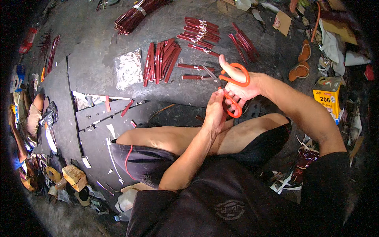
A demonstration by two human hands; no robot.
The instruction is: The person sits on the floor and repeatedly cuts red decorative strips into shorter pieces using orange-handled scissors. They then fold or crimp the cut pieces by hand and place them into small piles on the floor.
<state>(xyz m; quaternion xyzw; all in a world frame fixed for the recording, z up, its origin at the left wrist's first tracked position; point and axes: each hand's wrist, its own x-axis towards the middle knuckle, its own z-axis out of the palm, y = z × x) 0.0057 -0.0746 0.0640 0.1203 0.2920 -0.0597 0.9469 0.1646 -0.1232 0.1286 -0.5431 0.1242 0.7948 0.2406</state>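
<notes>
My right hand [244, 85] holds a pair of scissors [248, 78] with orange handles. One loop goes round the thumb side and the other lies by the lower fingers. The grey blades point left over the floor mat. Close beside the lower loop, the fingertips of my left hand [215, 108] are pinched together; whatever they hold is hidden or too small to name. Just left of the blades lie short dark red strips [196, 67]. Beyond my hands is a row of red strips with shiny pieces at their middles [199, 31].
Loose red strips [162, 59] lie beside a clear plastic bag [128, 69]. Farther off are a tied bundle [136, 17] and more strips [244, 41]. At right stand a yellow can [327, 98] and two brown sole-shaped pieces [300, 71]. Scraps clutter both sides.
</notes>
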